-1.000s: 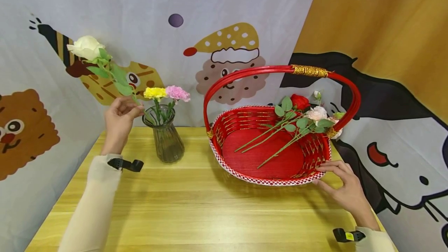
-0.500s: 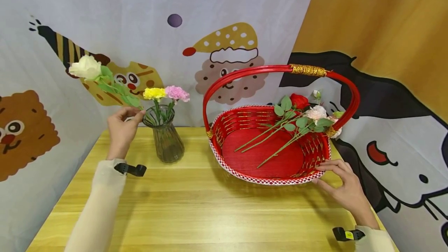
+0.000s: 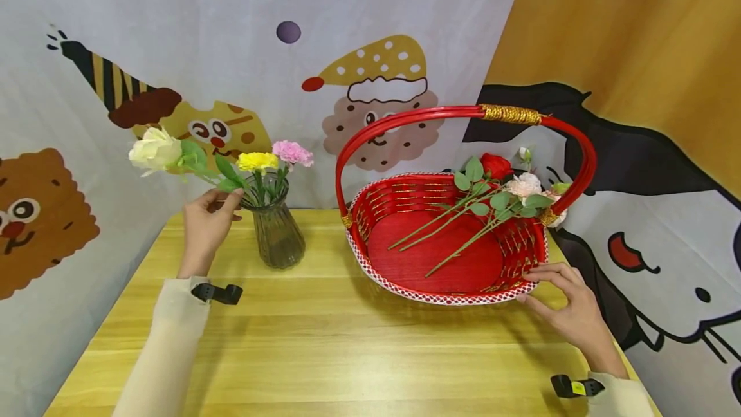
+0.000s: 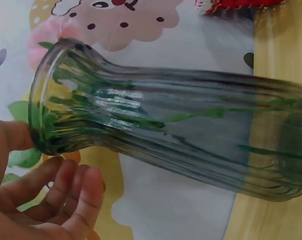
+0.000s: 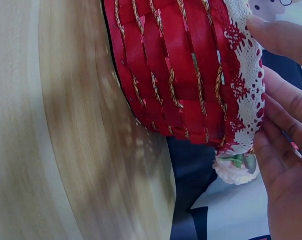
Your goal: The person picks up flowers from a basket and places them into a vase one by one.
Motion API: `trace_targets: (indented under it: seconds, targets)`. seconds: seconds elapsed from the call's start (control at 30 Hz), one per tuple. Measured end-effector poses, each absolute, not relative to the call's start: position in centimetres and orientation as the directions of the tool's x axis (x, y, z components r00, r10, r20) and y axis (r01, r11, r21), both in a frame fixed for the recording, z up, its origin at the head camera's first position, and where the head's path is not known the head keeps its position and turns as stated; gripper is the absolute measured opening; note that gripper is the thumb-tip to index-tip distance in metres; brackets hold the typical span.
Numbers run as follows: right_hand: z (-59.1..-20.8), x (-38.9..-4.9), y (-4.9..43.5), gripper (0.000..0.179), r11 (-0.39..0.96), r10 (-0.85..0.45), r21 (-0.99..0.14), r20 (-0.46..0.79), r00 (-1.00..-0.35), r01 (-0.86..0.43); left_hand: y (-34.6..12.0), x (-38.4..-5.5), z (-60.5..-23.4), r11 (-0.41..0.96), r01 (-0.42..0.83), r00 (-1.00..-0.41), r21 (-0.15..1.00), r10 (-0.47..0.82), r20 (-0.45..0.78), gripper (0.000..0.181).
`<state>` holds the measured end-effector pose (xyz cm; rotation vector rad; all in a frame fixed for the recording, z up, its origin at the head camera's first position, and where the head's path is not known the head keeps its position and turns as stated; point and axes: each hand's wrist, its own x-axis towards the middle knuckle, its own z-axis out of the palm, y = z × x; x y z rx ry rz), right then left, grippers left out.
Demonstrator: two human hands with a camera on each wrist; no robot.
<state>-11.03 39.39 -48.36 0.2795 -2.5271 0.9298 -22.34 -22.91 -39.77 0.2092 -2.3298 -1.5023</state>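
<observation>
**A:** ok so I'm standing by the wooden table here, what've they got in the left hand?

**B:** white rose, pinched by the stem right at the mouth of the glass vase. Thumb's up against the rim. Bloom's sticking way out to the left, tilted nearly sideways, leaves just over the fingers. How deep the stem goes, can't tell tbh.

**A:** anything else in the vase?

**B:** yep, yellow flower and pink flower, side by side and pretty upright.

**A:** and the right hand?

**B:** holding the near right edge of the red basket, thumb on the lace trim outside, fingers over the inner side. Looks like a light hold. Red rose and some pale pink flowers lean on the basket's right side, stems slanting down inside.
</observation>
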Motion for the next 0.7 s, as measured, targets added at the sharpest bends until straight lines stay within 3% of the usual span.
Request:
trace_targets:
  seconds: [0.33, 0.7]
  targets:
    - [-48.3, -10.9, 39.4, 0.042, 0.753, -0.028, -0.575, 0.456, -0.889, -0.319, -22.3, -20.1, -39.9, 0.387, 0.032, -0.915, 0.921, -0.36, 0.183, 0.06]
    - [-48.4, -11.0, 39.4, 0.042, 0.752, -0.03, -0.574, 0.461, -0.887, -0.324, -20.7, -17.8, -39.2, 0.411, 0.187, -0.837, 0.892, -0.409, 0.364, 0.056]
